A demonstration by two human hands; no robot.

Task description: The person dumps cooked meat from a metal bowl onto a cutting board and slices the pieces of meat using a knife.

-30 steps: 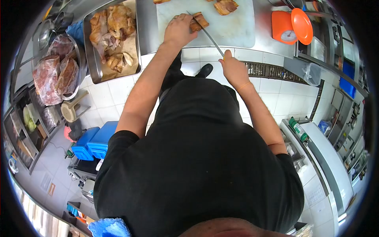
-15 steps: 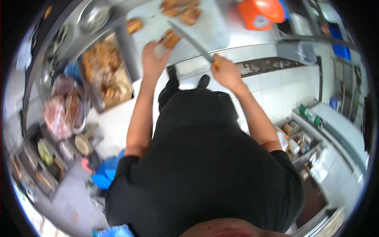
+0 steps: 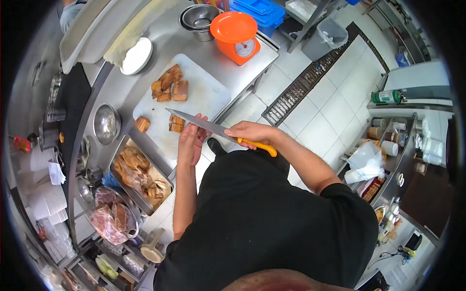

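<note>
A kitchen knife [image 3: 194,122] with a long steel blade and yellow handle is held over the near edge of a white cutting board [image 3: 204,92]. My right hand [image 3: 250,133] is closed around it where blade and handle meet. The fingers of my left hand [image 3: 192,141] are on the blade's middle, with fingertips showing above it and the rest below. Beneath the blade tip lies a cut piece of browned meat [image 3: 175,127]; another piece [image 3: 142,124] sits to its left. Several larger browned chunks [image 3: 170,80] lie farther back on the board.
An orange kitchen scale [image 3: 238,46] stands at the counter's right end. Left of the board are a steel bowl [image 3: 107,124] and a metal tray [image 3: 162,200] of browned meat. A white bowl [image 3: 137,57] sits farther back. A floor drain grate [image 3: 301,85] runs across the tiles.
My left hand has left the meat piece and come to the knife blade. The knife has come closer to my body, its yellow handle now showing. The camera view has turned.
</note>
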